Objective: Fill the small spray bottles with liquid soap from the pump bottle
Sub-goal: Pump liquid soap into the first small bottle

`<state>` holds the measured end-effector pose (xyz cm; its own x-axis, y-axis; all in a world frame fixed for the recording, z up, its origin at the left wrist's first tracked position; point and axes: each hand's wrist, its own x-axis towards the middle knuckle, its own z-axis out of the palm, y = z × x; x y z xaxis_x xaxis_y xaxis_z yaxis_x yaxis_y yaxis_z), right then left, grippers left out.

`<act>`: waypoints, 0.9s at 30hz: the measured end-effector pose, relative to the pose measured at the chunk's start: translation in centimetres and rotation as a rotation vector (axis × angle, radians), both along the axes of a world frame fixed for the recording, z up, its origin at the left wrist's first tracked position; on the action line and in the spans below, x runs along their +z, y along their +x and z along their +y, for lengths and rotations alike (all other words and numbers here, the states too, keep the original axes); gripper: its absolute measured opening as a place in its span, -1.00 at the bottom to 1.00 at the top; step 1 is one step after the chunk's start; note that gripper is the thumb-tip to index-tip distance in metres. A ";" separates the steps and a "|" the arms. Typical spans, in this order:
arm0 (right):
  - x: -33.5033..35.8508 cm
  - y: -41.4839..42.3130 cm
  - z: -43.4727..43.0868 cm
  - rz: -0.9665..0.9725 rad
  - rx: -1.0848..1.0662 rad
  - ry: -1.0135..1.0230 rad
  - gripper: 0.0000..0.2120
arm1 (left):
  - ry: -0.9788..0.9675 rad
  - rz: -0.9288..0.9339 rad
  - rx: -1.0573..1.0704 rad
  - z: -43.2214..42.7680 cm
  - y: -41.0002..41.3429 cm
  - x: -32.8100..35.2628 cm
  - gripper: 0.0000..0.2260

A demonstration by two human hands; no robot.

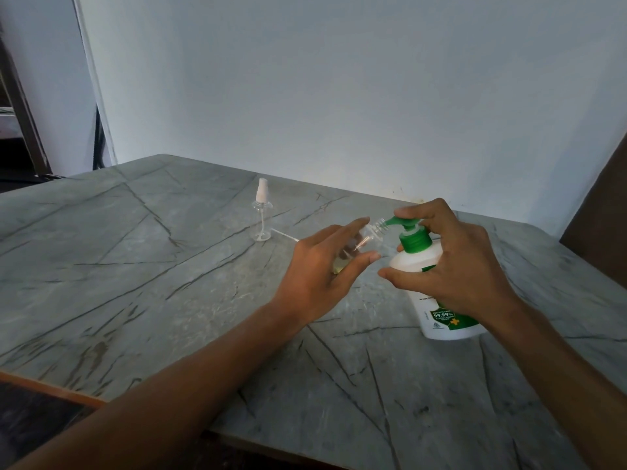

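My left hand (322, 266) holds a small clear spray bottle (369, 234) with its cap off, tilted so its open neck meets the green nozzle of the pump bottle (412, 262). A little yellowish liquid shows at the small bottle's bottom. My right hand (451, 262) grips the white pump bottle's upper body, with a finger lying on the green pump head (407, 222). The pump bottle stands on the grey marble table (152, 283). Farther back stands a second clear spray bottle (261, 215), white sprayer fitted. A thin white dip tube (285, 235) lies beside it.
A white wall runs behind the table. A brown panel (600, 215) leans at the far right. The table's front left edge (51, 388) is close to my left forearm, with dark floor beneath.
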<state>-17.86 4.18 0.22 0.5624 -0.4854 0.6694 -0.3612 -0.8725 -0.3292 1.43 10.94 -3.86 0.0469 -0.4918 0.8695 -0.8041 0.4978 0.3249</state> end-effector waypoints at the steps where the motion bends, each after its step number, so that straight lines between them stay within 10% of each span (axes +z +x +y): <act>1: 0.0 0.0 0.0 -0.006 0.002 0.001 -0.31 | 0.000 -0.001 -0.003 0.0 0.0 0.0 -0.58; 27: -0.2 0.0 0.2 -0.030 -0.001 -0.061 -0.29 | -0.021 0.005 -0.027 -0.3 0.0 -0.2 -0.58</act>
